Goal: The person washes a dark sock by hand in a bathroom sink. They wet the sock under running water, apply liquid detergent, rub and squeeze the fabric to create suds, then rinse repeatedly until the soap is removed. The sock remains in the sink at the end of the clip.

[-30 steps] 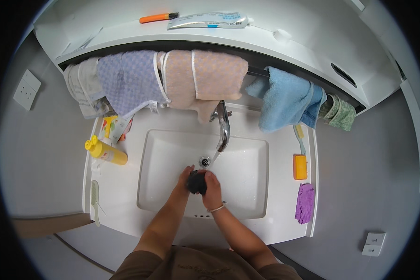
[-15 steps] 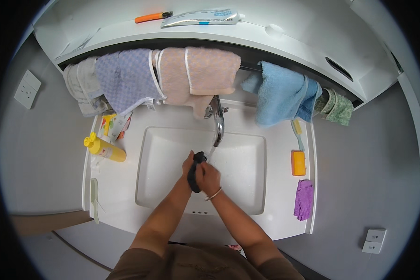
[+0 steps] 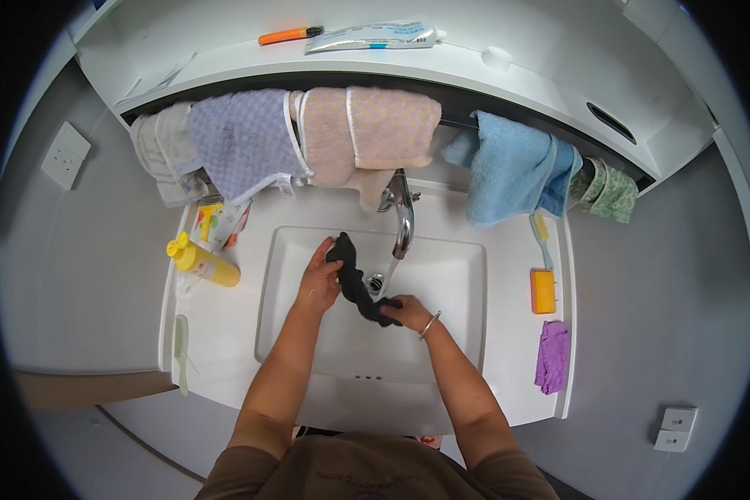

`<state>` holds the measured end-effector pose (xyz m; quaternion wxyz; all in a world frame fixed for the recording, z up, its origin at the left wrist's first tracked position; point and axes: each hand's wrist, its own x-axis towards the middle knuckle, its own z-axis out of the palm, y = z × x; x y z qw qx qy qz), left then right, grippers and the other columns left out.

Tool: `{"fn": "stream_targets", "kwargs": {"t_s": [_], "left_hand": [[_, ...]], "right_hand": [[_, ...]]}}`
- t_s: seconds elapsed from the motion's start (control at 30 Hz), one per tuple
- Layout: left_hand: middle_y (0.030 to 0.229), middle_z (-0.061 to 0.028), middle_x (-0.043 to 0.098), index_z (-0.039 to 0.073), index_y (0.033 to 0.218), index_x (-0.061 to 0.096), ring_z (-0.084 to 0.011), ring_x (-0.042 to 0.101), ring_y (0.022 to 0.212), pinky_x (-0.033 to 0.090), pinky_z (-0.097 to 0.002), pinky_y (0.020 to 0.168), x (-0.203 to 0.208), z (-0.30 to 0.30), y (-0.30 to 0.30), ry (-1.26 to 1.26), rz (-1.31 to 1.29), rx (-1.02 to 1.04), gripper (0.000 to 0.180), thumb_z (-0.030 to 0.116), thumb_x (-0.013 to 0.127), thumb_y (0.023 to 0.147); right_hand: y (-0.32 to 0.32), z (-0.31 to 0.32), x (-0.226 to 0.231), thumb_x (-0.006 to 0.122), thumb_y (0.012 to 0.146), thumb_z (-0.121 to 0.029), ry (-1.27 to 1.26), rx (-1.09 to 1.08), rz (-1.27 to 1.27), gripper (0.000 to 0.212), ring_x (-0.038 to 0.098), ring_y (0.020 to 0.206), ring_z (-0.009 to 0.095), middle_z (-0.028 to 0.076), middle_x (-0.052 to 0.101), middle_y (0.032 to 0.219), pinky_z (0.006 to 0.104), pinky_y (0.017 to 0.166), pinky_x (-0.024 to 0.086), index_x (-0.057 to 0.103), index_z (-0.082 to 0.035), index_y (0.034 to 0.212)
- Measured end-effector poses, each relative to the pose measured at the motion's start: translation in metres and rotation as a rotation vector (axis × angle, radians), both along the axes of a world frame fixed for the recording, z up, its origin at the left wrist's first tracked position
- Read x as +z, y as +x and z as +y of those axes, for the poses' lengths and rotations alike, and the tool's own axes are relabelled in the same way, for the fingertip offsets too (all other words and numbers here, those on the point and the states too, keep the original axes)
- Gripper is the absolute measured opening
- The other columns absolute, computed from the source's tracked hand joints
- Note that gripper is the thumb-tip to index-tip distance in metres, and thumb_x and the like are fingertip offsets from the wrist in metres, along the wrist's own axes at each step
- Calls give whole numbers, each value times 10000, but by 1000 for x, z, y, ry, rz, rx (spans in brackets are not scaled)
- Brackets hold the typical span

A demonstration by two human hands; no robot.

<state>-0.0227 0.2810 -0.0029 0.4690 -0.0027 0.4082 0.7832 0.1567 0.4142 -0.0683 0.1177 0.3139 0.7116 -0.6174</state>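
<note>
In the head view, a black cloth (image 3: pixel 354 284) stretches, bunched lengthwise, above the sink (image 3: pixel 442 350), its far end tipped to the left. The left hand (image 3: pixel 318 283) grips it near that end; the right hand (image 3: pixel 410 313) has its fingers closed on the near right end. A chrome faucet (image 3: pixel 403 218) runs a thin stream beside the cloth, near the drain (image 3: pixel 375 284). On the white desk (image 3: pixel 508 358), a yellow bottle (image 3: pixel 208 263) lies left of the sink; an orange box (image 3: pixel 543 292) and a purple cloth (image 3: pixel 552 358) lie right.
</note>
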Motion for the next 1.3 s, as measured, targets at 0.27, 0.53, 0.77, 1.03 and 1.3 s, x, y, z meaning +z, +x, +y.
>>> {"fn": "stream_targets", "kwargs": {"t_s": [0.27, 0.53, 0.77, 1.03, 1.3], "left_hand": [[957, -70, 562, 85, 991, 519, -229, 559, 867, 465, -439, 783, -74, 11, 35, -389, -189, -16, 222, 228, 575, 831], [802, -48, 553, 36, 917, 543, -155, 540, 741, 470, -300, 698, -48, 40, 89, -315, -216, 138, 381, 395, 418, 925], [829, -79, 570, 85, 935, 540, -192, 552, 760, 467, -325, 721, -84, 16, 41, 165, -237, 33, 340, 412, 448, 906], [1079, -94, 564, 23, 1196, 473, -205, 550, 985, 446, -329, 858, -38, 18, 41, 94, -299, -187, 387, 165, 526, 840], [882, -69, 601, -3, 961, 576, -145, 563, 763, 454, -227, 669, -60, -22, -20, -473, 565, -150, 239, -3, 626, 728]], "right_hand": [[-40, -54, 61, 570, 789, -125, -379, -662, 658, 247, 578, 871, 164, 59, 617, 943, 282, 813, 437, 593, -34, 1018], [-64, -26, 65, 560, 781, -79, 224, -1107, 434, 157, 557, 763, 220, 164, 587, 813, 338, 693, 454, 559, -6, 920], [-66, -79, 52, 586, 802, -193, 620, -549, 580, 156, 565, 737, 354, 164, 586, 775, 394, 676, 463, 580, -37, 794], [-59, 38, -39, 460, 901, -244, -492, -914, 455, 269, 584, 889, 240, 144, 613, 968, 357, 749, 474, 576, -60, 1059], [16, 53, 17, 449, 918, -136, -582, -738, 535, 268, 605, 906, 237, 184, 611, 992, 314, 821, 495, 528, 35, 1109]]}}
